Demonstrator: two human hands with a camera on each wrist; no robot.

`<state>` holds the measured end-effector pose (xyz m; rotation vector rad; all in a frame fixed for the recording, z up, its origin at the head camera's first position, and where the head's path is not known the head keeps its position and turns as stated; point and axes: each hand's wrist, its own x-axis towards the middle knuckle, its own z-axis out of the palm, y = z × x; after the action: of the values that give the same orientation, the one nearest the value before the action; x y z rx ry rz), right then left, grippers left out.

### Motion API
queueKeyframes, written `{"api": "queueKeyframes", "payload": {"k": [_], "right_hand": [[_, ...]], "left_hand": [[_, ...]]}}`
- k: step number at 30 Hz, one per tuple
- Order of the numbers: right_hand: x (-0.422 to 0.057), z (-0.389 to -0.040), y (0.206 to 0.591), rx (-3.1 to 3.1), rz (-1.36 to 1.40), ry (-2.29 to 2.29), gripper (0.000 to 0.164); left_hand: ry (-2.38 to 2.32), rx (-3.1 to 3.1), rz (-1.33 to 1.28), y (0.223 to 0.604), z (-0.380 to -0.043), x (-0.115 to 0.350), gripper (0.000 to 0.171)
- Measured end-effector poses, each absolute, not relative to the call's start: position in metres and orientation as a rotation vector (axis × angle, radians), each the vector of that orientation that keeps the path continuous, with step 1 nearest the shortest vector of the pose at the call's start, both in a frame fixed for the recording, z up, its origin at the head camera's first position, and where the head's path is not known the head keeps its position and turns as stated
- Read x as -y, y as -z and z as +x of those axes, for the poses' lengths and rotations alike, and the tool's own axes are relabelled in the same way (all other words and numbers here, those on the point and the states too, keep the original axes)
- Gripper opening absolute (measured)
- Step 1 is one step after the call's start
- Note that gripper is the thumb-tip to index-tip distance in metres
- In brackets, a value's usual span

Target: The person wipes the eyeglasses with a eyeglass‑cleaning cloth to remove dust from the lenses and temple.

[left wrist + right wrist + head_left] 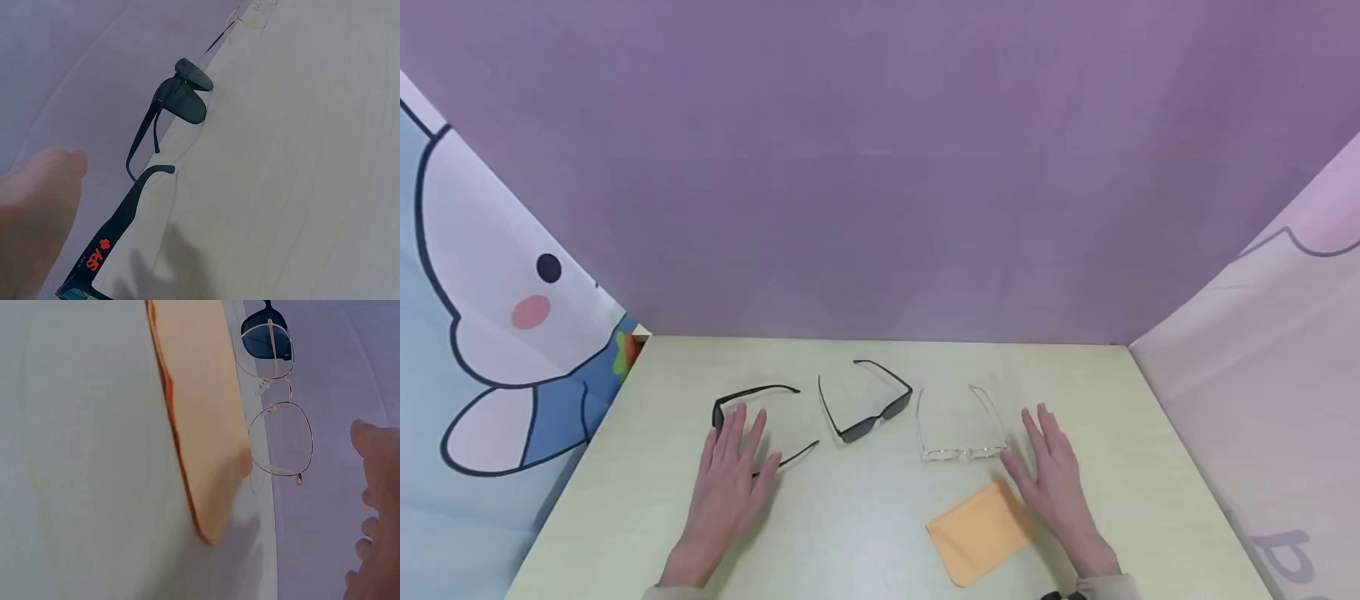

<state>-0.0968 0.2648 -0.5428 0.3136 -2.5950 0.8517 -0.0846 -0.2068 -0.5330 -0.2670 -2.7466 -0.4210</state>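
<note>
Three pairs of glasses stand on the pale table. My left hand (pixel 727 487), fingers straight, is over the leftmost pair, black glasses (pixel 752 390) with red lettering on the temple, and hides much of their front. Black sunglasses (pixel 877 419) are in the middle, temples pointing away from me. To their right are clear glasses (pixel 945 455) with thin metal rims, which show closely in the right wrist view. My right hand (pixel 1054 479) spreads its straight fingers just right of these and holds nothing. A folded orange cloth (pixel 980 533) lies left of my right wrist.
A purple wall (pixel 880 175) rises behind the table's (pixel 865 542) far edge. A printed cloth with a cartoon figure (pixel 497 292) hangs at the left, and a pale pink cloth (pixel 1285 375) at the right. A small black object (pixel 1060 596) shows beside my right sleeve.
</note>
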Motion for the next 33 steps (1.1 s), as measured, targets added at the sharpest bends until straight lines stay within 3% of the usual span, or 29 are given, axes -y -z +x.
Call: {"api": "queueKeyframes", "payload": {"k": [18, 33], "right_hand": [[-0.249, -0.078, 0.545, 2.581, 0.57, -0.848, 0.085], [-0.243, -0.066, 0.546, 2.687, 0.841, -0.598, 0.058]], "left_hand": [[0.438, 2.644, -0.358, 0.533, -0.077, 0.206, 0.063], [0.456, 2.524, -0.479, 0.535, -0.078, 0.203, 0.068]]}}
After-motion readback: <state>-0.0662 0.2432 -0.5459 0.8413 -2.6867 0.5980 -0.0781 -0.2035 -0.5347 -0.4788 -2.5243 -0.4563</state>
